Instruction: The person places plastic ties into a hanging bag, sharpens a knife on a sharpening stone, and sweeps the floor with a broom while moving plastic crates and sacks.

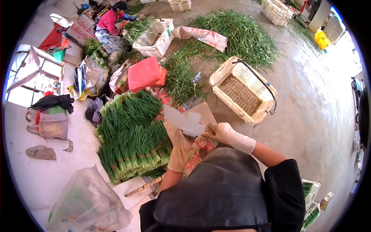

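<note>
A pale grey flat blade-like piece (pixel 183 120), broad with a stepped edge, is held over a brown board (pixel 205 111) in front of my lap. My right hand (pixel 224 133), in a whitish glove, is closed on its right end. My left hand (pixel 179 150), in a stained yellowish glove, is closed at its lower edge; its fingertips are partly hidden, and I cannot make out what they hold. Red patterned cloth or sacking (pixel 199 152) shows between the hands. To the left lie stacked bundles of green chives (pixel 133 143), tied with reddish bands.
A cream plastic crate (pixel 247 91) with a black strap stands ahead right. Loose greens (pixel 235 36) are heaped behind it. A red-covered block (pixel 146 74) sits beyond the bundles. A person in pink (pixel 109 23) handles greens beside a white crate (pixel 156 48). A plastic bag (pixel 91 203) lies lower left.
</note>
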`<state>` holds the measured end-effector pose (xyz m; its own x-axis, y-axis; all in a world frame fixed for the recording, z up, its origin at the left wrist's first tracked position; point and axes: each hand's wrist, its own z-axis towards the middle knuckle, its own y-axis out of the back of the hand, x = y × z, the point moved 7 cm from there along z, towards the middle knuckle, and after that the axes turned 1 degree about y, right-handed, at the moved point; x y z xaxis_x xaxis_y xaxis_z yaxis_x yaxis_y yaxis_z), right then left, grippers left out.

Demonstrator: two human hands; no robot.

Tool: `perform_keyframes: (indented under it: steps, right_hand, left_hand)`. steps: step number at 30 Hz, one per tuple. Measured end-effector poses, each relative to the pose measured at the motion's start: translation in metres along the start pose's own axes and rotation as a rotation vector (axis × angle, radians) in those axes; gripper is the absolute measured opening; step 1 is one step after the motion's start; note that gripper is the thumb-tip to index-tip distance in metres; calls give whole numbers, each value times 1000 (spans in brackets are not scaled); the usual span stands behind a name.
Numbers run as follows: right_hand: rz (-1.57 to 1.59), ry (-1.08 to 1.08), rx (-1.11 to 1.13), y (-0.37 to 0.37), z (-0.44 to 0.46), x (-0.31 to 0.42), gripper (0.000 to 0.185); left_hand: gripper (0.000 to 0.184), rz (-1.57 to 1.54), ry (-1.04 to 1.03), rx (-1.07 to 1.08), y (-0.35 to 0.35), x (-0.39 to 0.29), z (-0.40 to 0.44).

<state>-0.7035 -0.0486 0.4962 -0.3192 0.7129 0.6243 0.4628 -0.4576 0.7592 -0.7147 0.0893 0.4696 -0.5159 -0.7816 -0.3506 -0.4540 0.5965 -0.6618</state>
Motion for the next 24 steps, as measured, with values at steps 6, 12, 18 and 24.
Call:
perform_keyframes:
  steps: [6,12,18,24]
  right_hand:
    - [88,-134,-71,7,6,-23,48]
    - [182,-258,-117,15,9,-31,50]
    - [67,-174,-51,0,4,-28,49]
    - [22,-45,18,2,-16,1,47]
  left_hand:
    - [41,14,-15,-76,16,0,9]
    - [42,26,-18,77,37,-1,25]
    - [43,-3,32,27,24,-2,19]
    - [43,29,-21,-144,38,-2,26]
